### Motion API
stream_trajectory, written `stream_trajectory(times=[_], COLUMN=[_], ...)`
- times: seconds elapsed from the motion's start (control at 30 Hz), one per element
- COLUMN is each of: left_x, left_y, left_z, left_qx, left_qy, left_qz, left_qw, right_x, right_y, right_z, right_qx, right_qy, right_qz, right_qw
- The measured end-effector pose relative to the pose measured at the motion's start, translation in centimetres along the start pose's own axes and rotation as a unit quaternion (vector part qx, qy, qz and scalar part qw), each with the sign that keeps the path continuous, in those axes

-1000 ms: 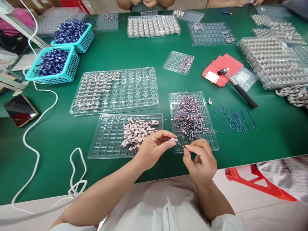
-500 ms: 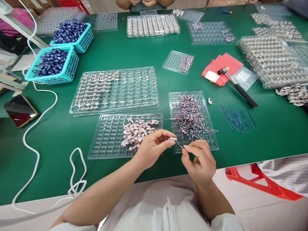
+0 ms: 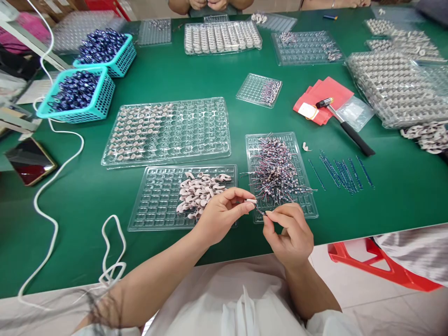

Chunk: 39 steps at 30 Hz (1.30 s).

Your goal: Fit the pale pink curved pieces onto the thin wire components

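My left hand (image 3: 224, 215) pinches a small pale plastic piece (image 3: 250, 201) between thumb and fingers. My right hand (image 3: 290, 233) pinches a thin wired component (image 3: 262, 212) whose tip meets that piece. Both hands hover over the near edge of the green table (image 3: 87, 196). Just behind my left hand a clear tray (image 3: 154, 200) holds a heap of pale curved pieces (image 3: 200, 191). Behind my right hand another clear tray (image 3: 308, 205) carries a tangle of red and blue wired parts (image 3: 275, 170).
A large clear tray (image 3: 210, 130) with rows of pale pieces lies further back. Two turquoise baskets (image 3: 101, 100) of dark blue parts stand far left. Blue sticks (image 3: 341, 172), a hammer (image 3: 345, 127), red cloth (image 3: 332, 91), white cable (image 3: 52, 224), a phone (image 3: 30, 159) and stacked trays (image 3: 395, 88) surround them.
Both hands have crept slightly up and left while keeping their pinches; the pale piece and the wire stay joined between them.
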<state>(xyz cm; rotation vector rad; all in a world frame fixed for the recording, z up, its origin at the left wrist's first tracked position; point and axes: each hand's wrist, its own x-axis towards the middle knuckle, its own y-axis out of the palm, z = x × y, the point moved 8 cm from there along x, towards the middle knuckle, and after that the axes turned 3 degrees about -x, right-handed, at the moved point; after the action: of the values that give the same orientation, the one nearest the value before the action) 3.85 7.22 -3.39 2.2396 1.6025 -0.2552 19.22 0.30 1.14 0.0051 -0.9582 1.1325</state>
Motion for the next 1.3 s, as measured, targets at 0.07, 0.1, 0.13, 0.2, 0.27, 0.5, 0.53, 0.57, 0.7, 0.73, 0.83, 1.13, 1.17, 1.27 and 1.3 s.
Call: stream_trajectory(times=[0.07,0.1,0.13,0.2,0.27,0.5,0.53,0.57,0.7,0.73,0.83,1.13,1.17,1.27,1.3], left_x=[0.0,0.0,0.0,0.0,0.0,0.0,0.0,0.0,0.0,0.0,0.0,0.0,0.0,0.0,0.1], left_y=[0.0,0.0,0.0,0.0,0.0,0.0,0.0,0.0,0.2,0.2,0.3,0.3,0.3,0.2,0.2], left_z=[0.0,0.0,0.0,0.0,0.0,0.1,0.1,0.1,0.2,0.2,0.1,0.2,0.2,0.2,0.2], left_qx=[0.003,0.004,0.003,0.003,0.001,-0.005,-0.005,-0.003,0.008,0.011,0.017,0.013,0.012,0.007,0.005], left_qy=[-0.001,-0.002,-0.003,-0.004,-0.006,-0.006,-0.006,-0.006,-0.013,-0.014,-0.013,-0.012,-0.012,-0.007,-0.004], left_qz=[0.001,0.001,0.001,0.001,0.0,0.003,0.005,0.006,0.014,0.014,0.013,0.02,0.02,0.019,0.019], left_qw=[1.0,1.0,1.0,1.0,1.0,1.0,1.0,1.0,1.0,1.0,1.0,1.0,1.0,1.0,1.0], right_x=[-0.1,-0.2,-0.3,-0.4,-0.6,-0.7,-0.7,-0.7,-0.9,-0.9,-1.0,-0.9,-0.9,-0.8,-0.7], right_y=[0.0,0.0,0.0,0.0,0.1,0.4,0.5,0.5,0.6,0.6,0.6,0.7,0.7,0.7,0.6], right_z=[-0.2,-0.4,-0.6,-1.0,-1.5,-2.5,-2.7,-2.9,-3.4,-3.5,-3.6,-3.3,-3.2,-3.1,-3.1], right_qx=[0.007,0.013,0.02,0.037,0.055,0.114,0.121,0.126,0.138,0.138,0.137,0.132,0.129,0.119,0.116], right_qy=[0.013,0.021,0.031,0.058,0.09,0.157,0.164,0.171,0.193,0.196,0.201,0.201,0.196,0.187,0.185], right_qz=[0.0,0.0,0.0,0.002,0.004,0.013,0.011,0.01,0.011,0.012,0.015,0.022,0.022,0.022,0.022], right_qw=[1.0,1.0,0.999,0.998,0.994,0.981,0.979,0.977,0.971,0.971,0.97,0.971,0.972,0.975,0.976])
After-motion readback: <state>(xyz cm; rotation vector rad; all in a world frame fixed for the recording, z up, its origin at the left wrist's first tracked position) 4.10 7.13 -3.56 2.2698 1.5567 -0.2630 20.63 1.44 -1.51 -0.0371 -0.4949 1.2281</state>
